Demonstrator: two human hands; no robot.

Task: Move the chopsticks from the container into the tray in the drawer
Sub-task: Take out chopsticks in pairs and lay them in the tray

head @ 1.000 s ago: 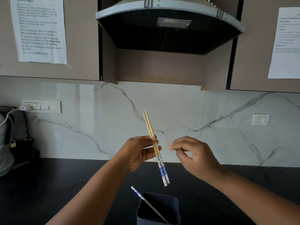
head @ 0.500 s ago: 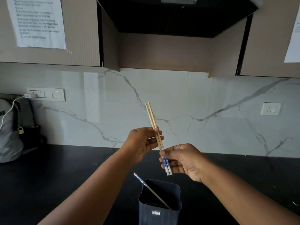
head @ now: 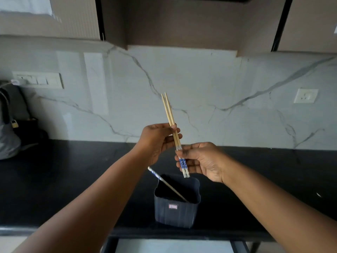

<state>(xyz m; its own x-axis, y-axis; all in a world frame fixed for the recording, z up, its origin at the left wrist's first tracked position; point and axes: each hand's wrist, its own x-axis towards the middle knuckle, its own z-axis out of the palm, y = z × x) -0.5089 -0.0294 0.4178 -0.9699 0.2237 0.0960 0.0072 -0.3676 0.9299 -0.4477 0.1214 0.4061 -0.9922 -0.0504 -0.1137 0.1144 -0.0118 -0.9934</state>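
Two wooden chopsticks (head: 168,112) with blue-and-white patterned ends stand nearly upright in the air above the counter. My left hand (head: 157,141) pinches them around the middle between thumb and fingers. My right hand (head: 198,160) grips their patterned lower ends just below. Under them a dark square container (head: 176,212) stands near the counter's front edge, with one more chopstick (head: 164,181) leaning out of it to the left. A strip of the open drawer (head: 173,245) shows pale at the bottom edge; its tray is hidden.
The black counter (head: 63,170) runs along a marble backsplash. A grey bag (head: 9,128) sits at the far left under a switch plate (head: 39,80). A wall socket (head: 305,95) is at the right. Cabinets hang overhead.
My right hand came in from the right and took hold of the chopsticks' patterned ends. The view tilted down, bringing the container and the drawer edge into sight.
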